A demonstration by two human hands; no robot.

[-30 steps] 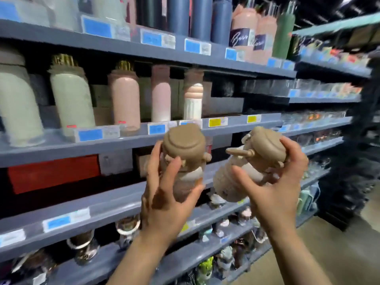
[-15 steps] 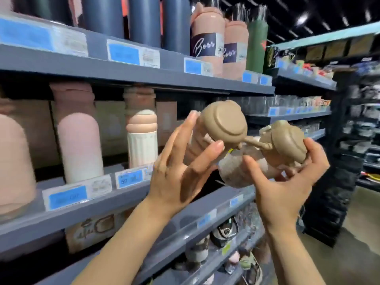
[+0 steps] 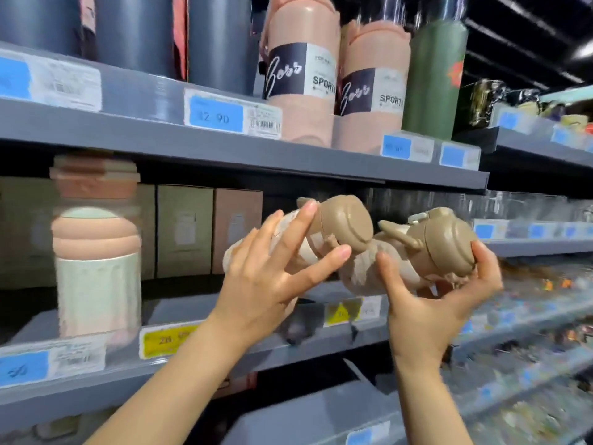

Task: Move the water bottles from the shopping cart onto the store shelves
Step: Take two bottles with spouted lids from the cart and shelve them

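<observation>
My left hand holds a small tan-lidded water bottle tilted with its lid toward me, fingers spread along its body. My right hand grips a second tan-lidded bottle from below and the side, also tilted. Both bottles hover just in front of the middle grey shelf, over its bare stretch between a pink-and-cream bottle and the yellow price tag. The two bottles nearly touch. The shopping cart is out of view.
The upper shelf carries dark blue flasks, pink sport bottles and a green bottle. Brown boxes stand at the back of the middle shelf. Glassware fills the shelves to the right.
Both hands have carried the bottles up and closer to the middle shelf. The view has moved in toward the shelves and to the right.
</observation>
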